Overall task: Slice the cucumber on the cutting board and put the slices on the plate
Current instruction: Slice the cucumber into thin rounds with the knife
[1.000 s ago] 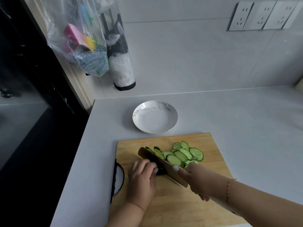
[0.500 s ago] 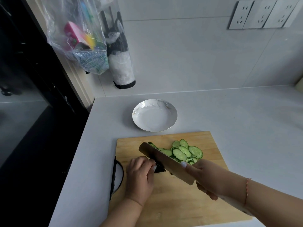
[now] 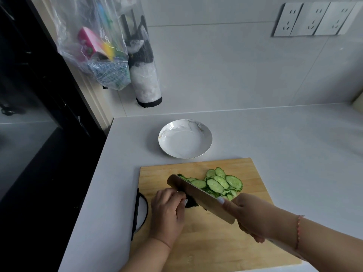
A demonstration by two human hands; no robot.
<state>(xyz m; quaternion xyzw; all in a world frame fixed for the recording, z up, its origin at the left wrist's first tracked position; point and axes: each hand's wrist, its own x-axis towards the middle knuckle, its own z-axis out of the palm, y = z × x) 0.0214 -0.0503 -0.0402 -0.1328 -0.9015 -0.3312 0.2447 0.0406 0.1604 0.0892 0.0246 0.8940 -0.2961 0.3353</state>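
Two hands work close together on the pale wooden cutting board (image 3: 216, 238), and that closeness is the main risk. The left hand (image 3: 167, 214) curls its fingers over the short dark-green stub of cucumber (image 3: 191, 203), with the fingertips lying right against the flat of the broad brass-coloured cleaver (image 3: 198, 197). So little cucumber is left that, in my judgement, one more cut could bring the edge onto a fingertip if the knuckles do not lead, or the stub could roll or squirt out from under the grip because there is hardly anything to pin.

A second risk is the heap of thin green cucumber slices (image 3: 220, 182) piled just behind the blade: they overlap loosely, and a sideways sweep could push some off the board onto the grey tabletop (image 3: 294, 154).

The right hand (image 3: 249, 214) is wrapped tight round the cleaver's handle, forefinger stretched along the blade's side, wrist low and forearm coming in from the lower right. The blade slopes down toward the stub, its far corner raised over the slices. The left forearm enters from below, wrist bent, palm down.

The white round shallow plate (image 3: 204, 134) stands beyond the board, apart from it, with no slices in it yet.
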